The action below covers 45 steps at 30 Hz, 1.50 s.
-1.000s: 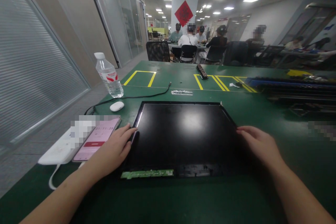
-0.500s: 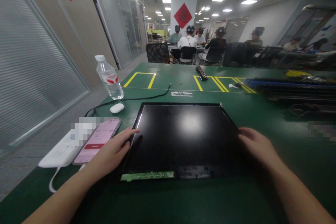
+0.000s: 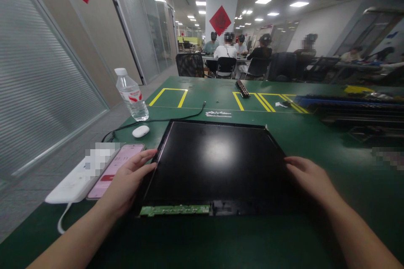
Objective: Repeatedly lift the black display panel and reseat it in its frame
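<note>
A black display panel (image 3: 186, 172) lies in front of me, its glossy face up and reflecting a ceiling light. Along its near edge runs a narrow green circuit board (image 3: 176, 210). My left hand (image 3: 131, 176) is closed on the panel's left edge, with thumb and fingers at the rim. At the opposite side my right hand (image 3: 307, 176) grips the right edge; its fingertips are partly hidden behind the panel. Whether the panel's underside rests fully on the green table (image 3: 221, 243) cannot be made out.
Left of the panel are a pink-screened phone (image 3: 124, 159), a white power bank (image 3: 67, 187), a white earbud case (image 3: 140, 131) and a water bottle (image 3: 134, 101). A black cable (image 3: 158, 121) runs behind. Blurred dark bars (image 3: 350, 107) lie at right. Several people sit farther back.
My left hand has drawn its fingertip off the panel's face and now grips the left edge. That side of the panel has shifted slightly left and up in view. The right hand has barely moved.
</note>
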Each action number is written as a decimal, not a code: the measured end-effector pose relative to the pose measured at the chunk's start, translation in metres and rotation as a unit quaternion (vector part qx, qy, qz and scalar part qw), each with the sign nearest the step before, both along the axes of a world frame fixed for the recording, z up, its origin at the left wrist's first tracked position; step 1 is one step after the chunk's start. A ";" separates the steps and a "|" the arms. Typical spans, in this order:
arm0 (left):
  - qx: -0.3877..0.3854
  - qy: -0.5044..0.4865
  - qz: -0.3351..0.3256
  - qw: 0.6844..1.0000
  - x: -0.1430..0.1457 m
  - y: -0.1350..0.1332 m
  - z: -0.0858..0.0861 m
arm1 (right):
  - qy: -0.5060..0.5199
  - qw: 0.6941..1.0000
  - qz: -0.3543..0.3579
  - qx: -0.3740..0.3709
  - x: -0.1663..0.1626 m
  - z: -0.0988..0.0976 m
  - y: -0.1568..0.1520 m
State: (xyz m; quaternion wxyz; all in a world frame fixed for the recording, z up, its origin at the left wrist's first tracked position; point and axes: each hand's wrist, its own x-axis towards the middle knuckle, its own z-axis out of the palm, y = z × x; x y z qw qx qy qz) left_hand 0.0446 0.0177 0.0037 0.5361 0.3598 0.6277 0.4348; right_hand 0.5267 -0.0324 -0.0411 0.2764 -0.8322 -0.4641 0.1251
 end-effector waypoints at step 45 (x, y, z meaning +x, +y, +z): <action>0.034 -0.101 -0.100 0.989 -0.008 -0.006 -0.001 | -0.027 0.999 0.016 -0.033 -0.003 0.001 0.001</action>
